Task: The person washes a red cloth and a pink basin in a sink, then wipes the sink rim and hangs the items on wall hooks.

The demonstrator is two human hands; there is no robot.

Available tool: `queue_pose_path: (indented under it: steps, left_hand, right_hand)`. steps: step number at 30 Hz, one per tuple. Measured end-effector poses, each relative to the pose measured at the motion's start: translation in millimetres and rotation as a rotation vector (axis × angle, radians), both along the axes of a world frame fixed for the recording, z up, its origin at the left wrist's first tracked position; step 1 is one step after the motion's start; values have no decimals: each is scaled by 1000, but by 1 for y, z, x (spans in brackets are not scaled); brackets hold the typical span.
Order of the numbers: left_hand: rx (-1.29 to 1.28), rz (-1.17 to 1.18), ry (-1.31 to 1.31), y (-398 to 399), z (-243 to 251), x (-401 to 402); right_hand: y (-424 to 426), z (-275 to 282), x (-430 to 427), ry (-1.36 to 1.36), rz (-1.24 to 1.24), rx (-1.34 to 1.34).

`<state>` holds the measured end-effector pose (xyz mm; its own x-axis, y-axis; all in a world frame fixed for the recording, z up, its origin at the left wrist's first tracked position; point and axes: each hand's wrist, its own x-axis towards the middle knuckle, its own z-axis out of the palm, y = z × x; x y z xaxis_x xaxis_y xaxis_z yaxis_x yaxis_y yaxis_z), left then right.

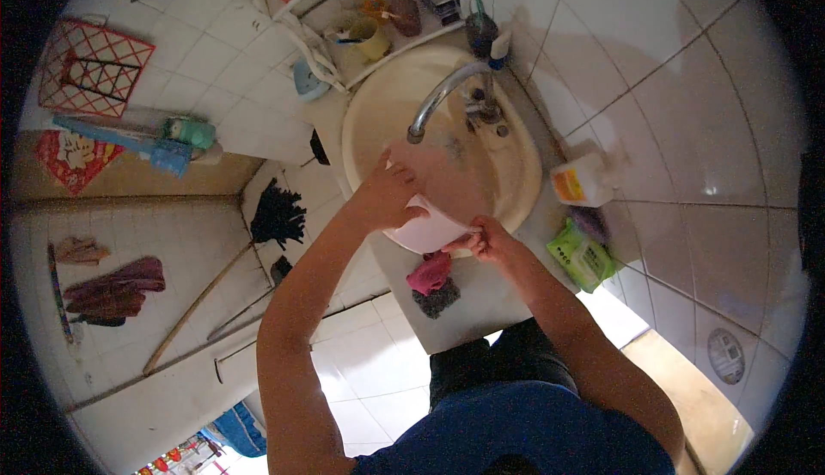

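A pale pink basin (pixel 438 233) is tilted inside the cream washbasin (pixel 364 104), under the curved chrome faucet (pixel 445 91). My right hand (pixel 486 241) pinches its near right rim. Across the left side of the pink basin lies my left hand (pixel 393 196), fingers bent over its inner face; whether they grip it is hard to see. Just below the rim, a bright pink cloth (pixel 429 272) rests on the pale counter (pixel 483 301), partly over a dark grey scouring pad or cloth (pixel 437 299).
Right of the washbasin stand a white bottle (pixel 582 180) and a green wipes pack (pixel 583 254). A shelf holds a yellow cup (pixel 368 40). At left, a black mop (pixel 277 214) leans by the wall. A red wire basket (pixel 97 67) hangs above.
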<state>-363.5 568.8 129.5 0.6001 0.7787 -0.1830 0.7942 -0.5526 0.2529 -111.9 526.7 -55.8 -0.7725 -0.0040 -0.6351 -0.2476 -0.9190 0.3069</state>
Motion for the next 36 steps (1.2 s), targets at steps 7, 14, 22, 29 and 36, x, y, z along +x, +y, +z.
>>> queue_pose_path:
  steps: [7, 14, 22, 29, 36]
  left_hand:
    - [128, -123, 131, 18, 0, 3]
    - [202, -164, 123, 13, 37, 22]
    - [151, -81, 242, 8, 53, -16]
    - [302, 158, 264, -6, 13, -62]
    - [184, 982, -188, 5, -28, -4]
  right_hand:
    - [-7, 12, -38, 182, -94, -224]
    - [-21, 20, -76, 417, -107, -254]
    - [-9, 40, -94, 272, 11, -96]
    - [24, 50, -63, 36, -202, 336]
    - [31, 99, -84, -829, -176, 1896]
